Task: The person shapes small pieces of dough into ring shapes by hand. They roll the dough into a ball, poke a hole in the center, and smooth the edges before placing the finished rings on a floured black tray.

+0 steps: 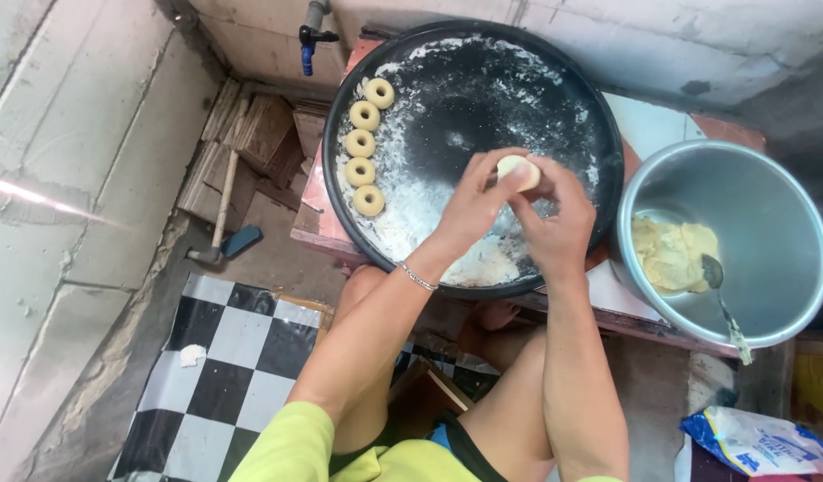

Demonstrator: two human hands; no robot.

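Holding a small dough ball (519,170) between them, the left hand (472,207) and the right hand (554,223) pinch it with their fingertips above the big round black tray (554,71). Five dough rings (363,143) sit in a line close to the tray's left edge. The floury middle of the tray has lots of open room. A metal bowl (768,223) with dough and a spoon (720,295) touches the tray's right edge on the counter (644,125).
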